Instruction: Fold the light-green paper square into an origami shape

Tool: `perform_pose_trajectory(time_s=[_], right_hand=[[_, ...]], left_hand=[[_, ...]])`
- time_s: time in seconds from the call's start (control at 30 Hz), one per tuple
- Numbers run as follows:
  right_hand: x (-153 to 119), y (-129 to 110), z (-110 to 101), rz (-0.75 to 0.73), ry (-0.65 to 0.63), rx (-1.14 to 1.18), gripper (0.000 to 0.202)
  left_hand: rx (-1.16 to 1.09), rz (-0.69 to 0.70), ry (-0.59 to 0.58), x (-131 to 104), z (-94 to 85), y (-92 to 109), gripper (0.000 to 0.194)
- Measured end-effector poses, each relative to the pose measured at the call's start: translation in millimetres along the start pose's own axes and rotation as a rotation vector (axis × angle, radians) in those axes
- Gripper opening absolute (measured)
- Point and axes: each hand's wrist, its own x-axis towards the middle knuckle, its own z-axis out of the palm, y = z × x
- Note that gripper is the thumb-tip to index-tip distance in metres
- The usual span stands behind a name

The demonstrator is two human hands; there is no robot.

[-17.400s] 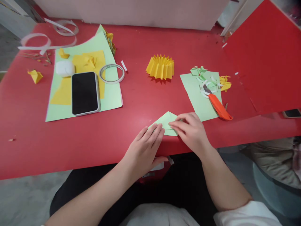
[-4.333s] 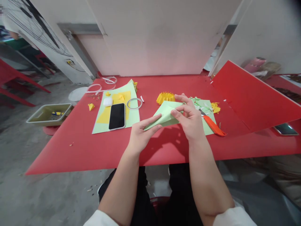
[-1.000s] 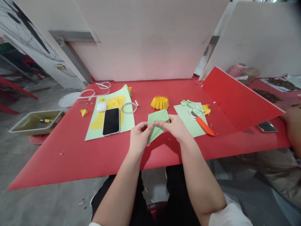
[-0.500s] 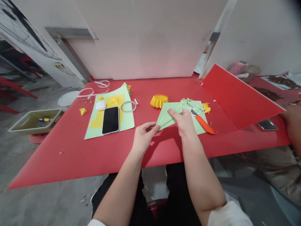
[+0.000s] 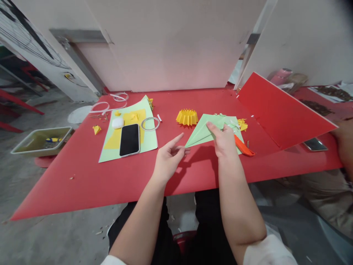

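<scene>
My right hand (image 5: 224, 141) pinches a folded light green paper (image 5: 204, 129) near its right side, thumb on top. The paper is creased and narrows to a point at its lower left. At that point is my left hand (image 5: 171, 156), its index finger lifted and apart from the thumb; whether the thumb touches the tip is hard to tell. A yellow pleated paper piece (image 5: 186, 117) stands just behind the folded paper. Partly hidden by my right hand, an orange utility knife (image 5: 244, 146) rests on another green sheet (image 5: 239, 137) with green scraps.
On the left, a phone (image 5: 129, 140), a white case (image 5: 118, 123) and a ring of tape (image 5: 150, 124) lie on green and yellow sheets. A red board (image 5: 286, 110) stands tilted at right, near another person's arm (image 5: 343, 147). Yellow scraps (image 5: 242, 124) lie beyond the knife.
My left hand has loosened from the paper's pointed end, its index finger now lifted. My right hand has shifted slightly right with the paper, covering more of the knife.
</scene>
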Motion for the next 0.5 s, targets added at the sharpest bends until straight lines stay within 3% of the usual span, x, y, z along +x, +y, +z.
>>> perform_pose_trajectory(time_s=[0.27,0.5], right_hand=[[-2.4,-3.3,0.5,-0.017,-0.017,0.044,0.026],[-2.5,-1.9,4.1,-0.027,-0.045,0.048,0.024]], left_hand=[[0.002,0.014,0.012,-0.6,0.0,2.7,0.063],[-0.066,-0.017,0.029,1.4,3.8,3.3,0.052]])
